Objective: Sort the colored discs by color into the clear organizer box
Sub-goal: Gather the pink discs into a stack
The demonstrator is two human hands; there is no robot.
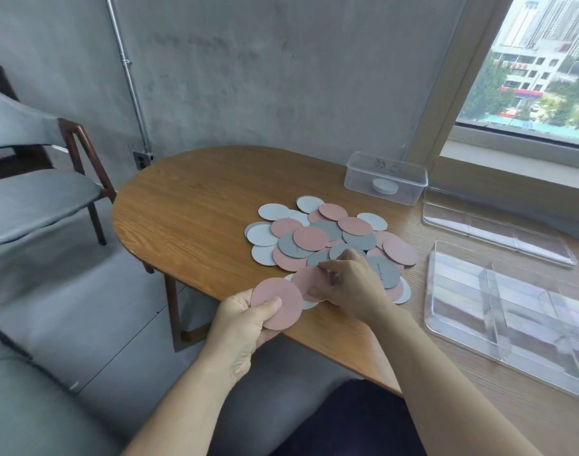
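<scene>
By the desk's (189, 205) near edge, the left hand (245, 319) is gripping a pink disc (276, 304), thumb across its face. Beside it, the right hand's (350, 287) fingers (327, 268) are pinching a second pink disc (306, 281) at the pile's (327, 238) near side. The clear organizer box (512, 311) is lying beyond the desk's right edge.

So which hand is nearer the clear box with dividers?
Right. The right hand pinches a pink disc just left of the organizer box; the left hand holds another pink disc farther left.
</scene>
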